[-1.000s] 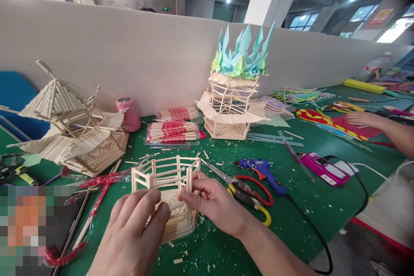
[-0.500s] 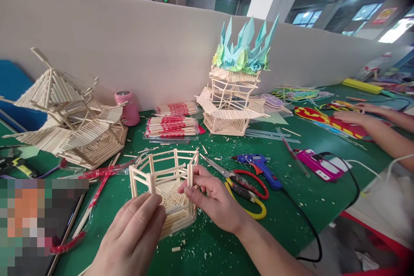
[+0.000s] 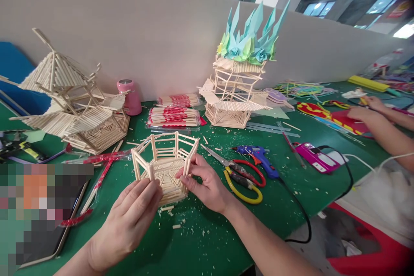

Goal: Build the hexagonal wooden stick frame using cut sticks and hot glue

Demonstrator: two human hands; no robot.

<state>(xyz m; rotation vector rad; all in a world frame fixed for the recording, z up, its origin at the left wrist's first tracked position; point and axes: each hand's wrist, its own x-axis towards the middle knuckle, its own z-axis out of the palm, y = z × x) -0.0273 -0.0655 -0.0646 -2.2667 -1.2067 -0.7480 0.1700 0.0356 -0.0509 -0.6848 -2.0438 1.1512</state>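
A small hexagonal frame of wooden sticks (image 3: 164,159) rests on the green table (image 3: 210,241) in front of me. My left hand (image 3: 127,220) reaches its near-left corner, fingers together and touching a post. My right hand (image 3: 203,183) pinches the near-right corner post between thumb and fingers. Wood chips and a short stick piece lie under the frame.
Two finished stick pagodas stand at the left (image 3: 71,103) and centre back (image 3: 234,95), the latter topped with paper cranes (image 3: 250,36). Packs of chopsticks (image 3: 173,117), a pink cup (image 3: 129,95), scissors (image 3: 239,172), a blue glue gun (image 3: 258,159) and a pink box (image 3: 313,157) lie around. Another person's arms (image 3: 384,125) work at right.
My view has dropped and the frame sits farther from me. Both hands have slid from over its middle to its near corners, the left pulling back.
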